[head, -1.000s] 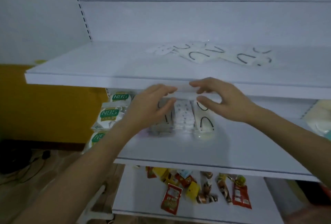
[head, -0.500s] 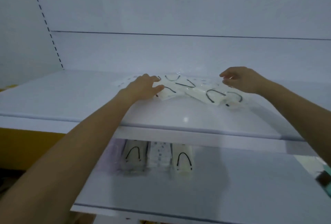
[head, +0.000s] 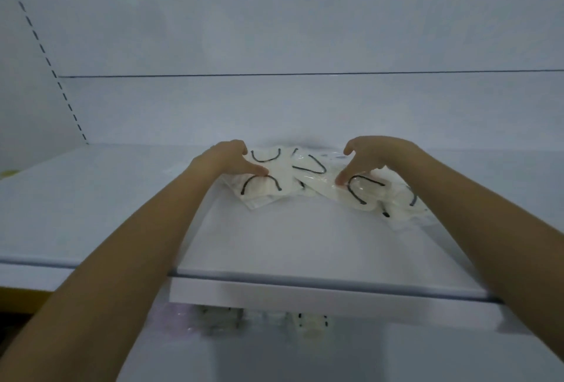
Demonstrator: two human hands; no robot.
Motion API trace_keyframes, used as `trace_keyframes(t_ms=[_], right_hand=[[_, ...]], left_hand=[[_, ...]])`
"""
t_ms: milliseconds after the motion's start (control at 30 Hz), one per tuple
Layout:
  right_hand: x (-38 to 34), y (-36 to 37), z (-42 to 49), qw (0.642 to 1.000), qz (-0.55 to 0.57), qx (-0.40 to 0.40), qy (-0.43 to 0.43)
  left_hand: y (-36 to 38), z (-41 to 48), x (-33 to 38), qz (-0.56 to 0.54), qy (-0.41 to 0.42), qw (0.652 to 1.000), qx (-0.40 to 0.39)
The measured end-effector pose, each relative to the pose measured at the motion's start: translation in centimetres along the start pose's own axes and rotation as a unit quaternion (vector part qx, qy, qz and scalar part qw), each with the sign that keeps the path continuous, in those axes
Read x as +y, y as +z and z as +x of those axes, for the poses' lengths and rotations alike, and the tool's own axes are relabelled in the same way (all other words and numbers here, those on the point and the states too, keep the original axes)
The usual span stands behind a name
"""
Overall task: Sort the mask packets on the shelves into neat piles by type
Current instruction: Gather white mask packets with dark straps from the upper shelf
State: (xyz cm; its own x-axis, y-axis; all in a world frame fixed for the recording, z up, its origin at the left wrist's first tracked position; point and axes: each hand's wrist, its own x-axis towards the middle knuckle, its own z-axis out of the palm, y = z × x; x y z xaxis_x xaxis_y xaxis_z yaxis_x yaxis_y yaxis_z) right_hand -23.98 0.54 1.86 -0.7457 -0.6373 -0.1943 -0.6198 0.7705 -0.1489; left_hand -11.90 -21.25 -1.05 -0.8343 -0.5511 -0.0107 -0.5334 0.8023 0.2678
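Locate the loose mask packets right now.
Head view: the mask packets lie scattered at centre, toward the back of the upper shelf, between the left hand and right hand, both touching them.
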Motion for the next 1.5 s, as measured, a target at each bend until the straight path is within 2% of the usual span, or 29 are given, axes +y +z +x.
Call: trace_keyframes(t_ms=[200,333,400,500,567,633,667,700,767,800,900,1000,1067,1133,1300,1400,1500], right_hand=[[1.7,0.5,1.2,0.996,0.074,0.047,-0.001],[3.0,0.5,1.2,0.975,0.200,0.101,-0.006],[3.3,0.3,0.9,0.937,0.319,0.145,0.000],[2.2,0.2,0.2,0.828,0.537,0.161,-0.015],[0.2,0.9,0.0,0.769,0.621,0.151,-0.034],[-2.4,2.1,0.0,0.753,0.641,0.141,-0.051],[-3.7,2.6,0.0,0.753,0.642,0.128,-0.063],[-4.6,3.0,0.1,0.756,0.641,0.110,-0.079],[-5.3,3.4,0.3,0.770,0.622,0.089,-0.111],[-5.2,3.2,0.3,0.796,0.583,0.108,-0.119],[-3.9,2.6,0.9,0.916,0.341,0.193,-0.089],[-3.8,2.6,2.3,0.974,0.186,0.122,-0.053],[-4.4,3.2,3.3,0.988,0.118,0.090,-0.033],[-4.7,3.7,4.0,0.988,0.112,0.107,-0.029],[-4.0,4.4,4.6,0.954,0.265,0.135,-0.025],[-3.4,3.6,4.4,0.925,0.292,0.240,-0.040],[-2.3,1.5,3.1,0.855,0.364,0.362,-0.077]], left_hand=[[0.1,1.1,-0.5,-0.136,0.022,0.990,-0.001],[-0.1,0.9,-0.6,-0.201,0.079,0.976,0.009],[-0.1,0.9,-0.6,-0.260,0.099,0.960,0.043],[0.0,0.7,-0.4,-0.335,0.111,0.927,0.125],[0.0,0.3,0.3,-0.429,0.104,0.891,0.111],[0.0,-0.1,1.0,-0.533,0.090,0.840,0.039],[0.2,-0.2,1.3,-0.554,0.098,0.826,0.021],[0.4,-0.3,1.7,-0.546,0.114,0.829,0.030],[0.6,-0.1,1.6,-0.478,0.138,0.860,0.112],[0.5,0.2,1.3,-0.458,0.139,0.866,0.147],[-0.3,1.0,-0.7,-0.478,0.128,0.846,0.198],[-0.8,1.7,-2.4,-0.468,0.122,0.845,0.227],[-0.8,1.9,-2.5,-0.441,0.118,0.854,0.249],[-0.6,2.0,-2.4,-0.428,0.119,0.856,0.264],[-0.2,2.2,-2.4,-0.400,0.123,0.862,0.286],[0.0,2.3,-2.4,-0.395,0.090,0.869,0.283],[0.0,2.2,-2.3,-0.417,0.062,0.858,0.293]])
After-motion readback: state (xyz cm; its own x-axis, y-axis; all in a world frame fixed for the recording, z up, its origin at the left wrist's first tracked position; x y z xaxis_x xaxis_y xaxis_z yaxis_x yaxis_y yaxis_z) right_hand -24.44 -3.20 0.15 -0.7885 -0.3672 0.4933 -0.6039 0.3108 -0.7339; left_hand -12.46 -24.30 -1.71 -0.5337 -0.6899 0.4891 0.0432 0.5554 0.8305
